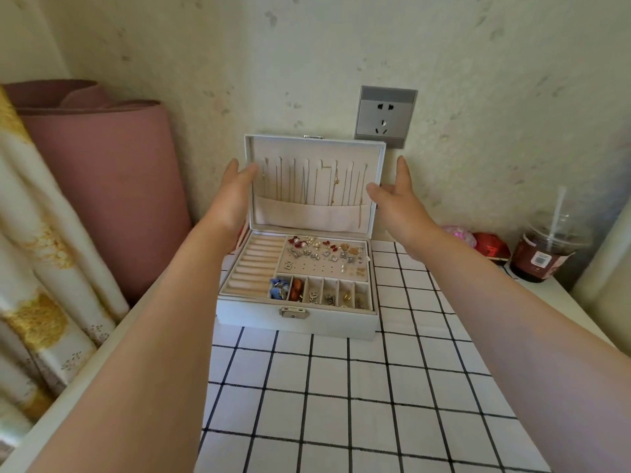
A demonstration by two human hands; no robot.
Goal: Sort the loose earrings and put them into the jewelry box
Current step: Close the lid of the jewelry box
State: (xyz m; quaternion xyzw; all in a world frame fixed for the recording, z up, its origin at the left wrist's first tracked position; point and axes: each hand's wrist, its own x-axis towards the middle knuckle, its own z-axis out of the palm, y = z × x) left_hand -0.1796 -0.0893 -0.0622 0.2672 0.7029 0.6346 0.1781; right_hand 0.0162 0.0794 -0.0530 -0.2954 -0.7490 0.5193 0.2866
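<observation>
A white jewelry box (297,317) stands open at the far end of the worktop (341,387), which is covered with a white cloth checked in black lines, and the box's raised lid (314,186) leans back toward the wall just below a grey wall socket (385,114). The left hand (235,196) is at the lid's left edge with fingers spread, the thumb lying over the lid's inner lining; the right hand (397,199) is open at the lid's right edge, its thumb at the rim, though whether it presses the lid cannot be told. Thin necklaces (327,186) hang on the lid's inside above a fabric pocket. In the box's tray, earrings (324,256) sit pinned on the perforated pad at the far right, more lie in the row of small compartments (321,293) along the near edge, and ring rolls (254,264) fill the left part. A rolled pink mat (102,186) stands to the left against the wall, and a lidded plastic cup (543,250) with a straw stands at the far right.
</observation>
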